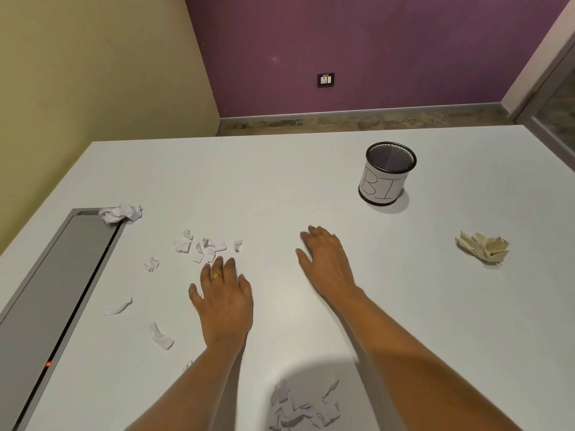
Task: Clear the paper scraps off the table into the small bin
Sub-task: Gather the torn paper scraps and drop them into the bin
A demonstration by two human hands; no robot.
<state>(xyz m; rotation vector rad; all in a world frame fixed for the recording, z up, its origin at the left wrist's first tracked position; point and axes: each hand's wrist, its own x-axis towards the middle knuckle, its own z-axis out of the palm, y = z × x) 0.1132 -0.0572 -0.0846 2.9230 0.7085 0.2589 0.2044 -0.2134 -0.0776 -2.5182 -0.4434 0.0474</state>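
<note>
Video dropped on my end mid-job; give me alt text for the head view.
The left hand and right hand are spread open over the white table, holding nothing, the left beside a cluster of torn paper scraps. The small bin stands upright, apart, toward the far right; a crumpled white ball, a beige wad and more scraps lie scattered around.
</note>
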